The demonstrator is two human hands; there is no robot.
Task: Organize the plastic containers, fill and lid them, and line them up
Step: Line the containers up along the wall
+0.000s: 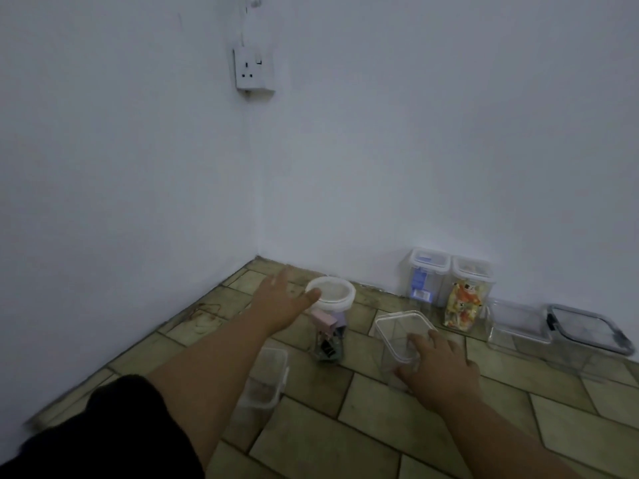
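Since the line-up evidently runs along the floor's (397, 420) far edge, under the right-hand wall, four boxes stand there side by side. A blue-labelled box (423, 276) and a packet box (466, 295) are tall, lidded and touching. Next come a flat clear box (515, 323) and a grey-rimmed box (587, 330). Judgement: these are done, or nearly so.

The open tub (397, 337) sits out from that edge, near the packet box, tilted, with no lid and nothing visible inside. The right hand (439, 368) grips its near rim, fingers curled over the lip and thumb outside; probably steadying or shifting it for filling.

The jar (328, 326) stands towards the floor's far corner, with a white lid (331, 292) on and clips (326, 331) inside. The left hand (280, 302) is spread flat, holding nothing, thumb at the lid's edge; contact cannot be told. Likely a reach to move the jar into line.

A small tub (264, 378), open, sits nearest, partly behind the left forearm; contents are unclear.
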